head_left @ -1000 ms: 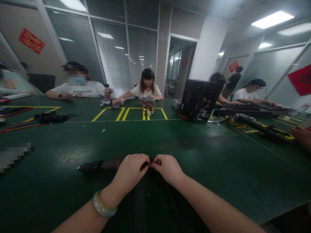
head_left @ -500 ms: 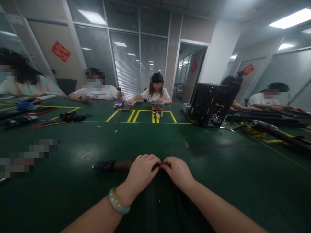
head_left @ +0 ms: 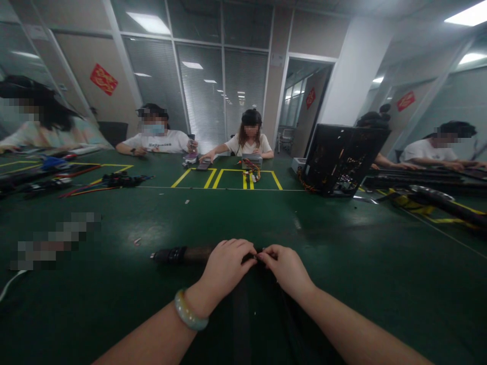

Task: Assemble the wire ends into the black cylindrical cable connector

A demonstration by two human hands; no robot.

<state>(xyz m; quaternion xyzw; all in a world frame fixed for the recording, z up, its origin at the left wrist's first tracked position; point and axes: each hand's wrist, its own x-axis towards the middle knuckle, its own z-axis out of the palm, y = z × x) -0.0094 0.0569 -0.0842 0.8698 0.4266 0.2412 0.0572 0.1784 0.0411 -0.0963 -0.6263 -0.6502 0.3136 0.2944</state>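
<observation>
A dark cylindrical tool (head_left: 196,255) with a black ribbed collar and a small metal tip lies crosswise on the green table (head_left: 125,304), its tip to the left. My left hand (head_left: 228,263), a pale bangle on its wrist, is wrapped over the tool's right part. Close against its fingertips, my right hand (head_left: 287,266) is closed in a pinch at the tool's right end. What the pinching fingers hold is too small and dark to name. Dark cable-like strands (head_left: 285,304) run from there toward the table's near edge.
Black computer case (head_left: 342,159) stands at the back right. Wire bundles (head_left: 122,180) lie at the left, dark tubing (head_left: 449,203) at the right. A blurred strip-shaped item (head_left: 57,243) lies at the left. Several people sit across the table, one handling a grey box with wires (head_left: 251,161).
The view has shifted slightly, so my hands and the tool appear a little farther right. My right fingertips have parted slightly from my left ones.
</observation>
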